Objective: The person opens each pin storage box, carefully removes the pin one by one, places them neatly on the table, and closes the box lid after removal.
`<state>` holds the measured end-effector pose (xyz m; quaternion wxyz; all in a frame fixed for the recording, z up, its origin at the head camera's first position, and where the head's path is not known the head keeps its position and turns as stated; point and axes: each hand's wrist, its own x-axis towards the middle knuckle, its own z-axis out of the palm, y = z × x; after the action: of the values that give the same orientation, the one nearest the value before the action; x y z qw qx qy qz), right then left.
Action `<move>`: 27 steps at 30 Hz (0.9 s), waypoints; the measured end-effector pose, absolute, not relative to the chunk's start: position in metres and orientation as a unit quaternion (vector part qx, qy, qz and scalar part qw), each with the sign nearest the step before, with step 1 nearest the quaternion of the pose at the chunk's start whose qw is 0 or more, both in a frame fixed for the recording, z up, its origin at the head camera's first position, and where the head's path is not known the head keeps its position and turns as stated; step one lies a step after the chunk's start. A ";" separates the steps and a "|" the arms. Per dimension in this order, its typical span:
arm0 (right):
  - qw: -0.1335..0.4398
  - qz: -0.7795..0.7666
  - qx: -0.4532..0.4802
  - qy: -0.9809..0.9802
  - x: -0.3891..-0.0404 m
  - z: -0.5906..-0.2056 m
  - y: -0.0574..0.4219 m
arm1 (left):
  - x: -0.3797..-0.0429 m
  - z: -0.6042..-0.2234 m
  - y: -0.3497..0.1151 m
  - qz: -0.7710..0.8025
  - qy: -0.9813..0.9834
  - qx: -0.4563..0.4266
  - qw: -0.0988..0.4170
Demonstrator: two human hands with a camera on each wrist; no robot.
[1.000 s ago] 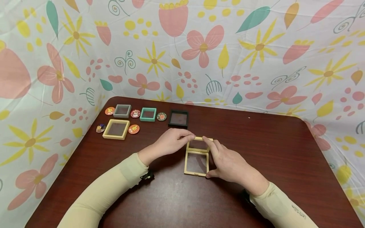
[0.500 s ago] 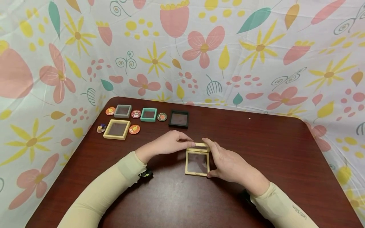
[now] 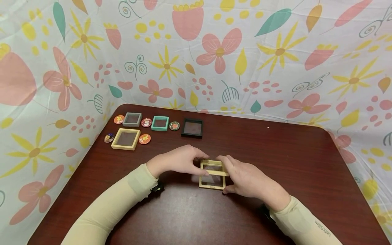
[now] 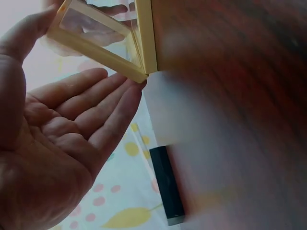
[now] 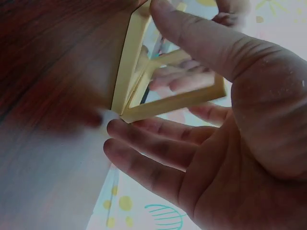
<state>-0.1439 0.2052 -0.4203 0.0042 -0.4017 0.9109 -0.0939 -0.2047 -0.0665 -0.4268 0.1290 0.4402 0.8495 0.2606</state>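
A pale yellow hinged display frame (image 3: 212, 187) with clear film windows lies half folded on the table between both hands. Its lid (image 4: 98, 55) tilts up over the base. My left hand (image 3: 183, 160) holds the lid, thumb at the free edge and fingertips by the hinge side. From the right, my right hand (image 3: 248, 177) spans the base, its thumb at the near corner and its fingers at the hinge end. In the right wrist view, the right thumb presses on the base's edge (image 5: 128, 62) and the fingers sit beside the hinge.
At the back left stand a black frame (image 3: 192, 136), a teal frame (image 3: 159, 128), a grey frame (image 3: 131, 125) and a larger yellow frame (image 3: 123, 147). Round badges lie among them, such as an orange one (image 3: 145, 139). A flowered curtain (image 3: 260, 95) hangs behind the dark wooden table (image 3: 291, 153).
The lid has swung from leaning back, through upright, to tilting forward over the base. My left hand has come nearer with it; the right hand stays at the base.
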 end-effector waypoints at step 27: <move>0.063 -0.127 -0.383 0.913 -0.152 -0.428 0.206 | -0.170 -0.428 -0.043 0.036 0.886 0.460 0.051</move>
<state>-0.1518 0.2056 -0.4277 0.0632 -0.3834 0.9127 -0.1266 -0.1701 -0.0432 -0.4276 0.0507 0.4603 0.8856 0.0358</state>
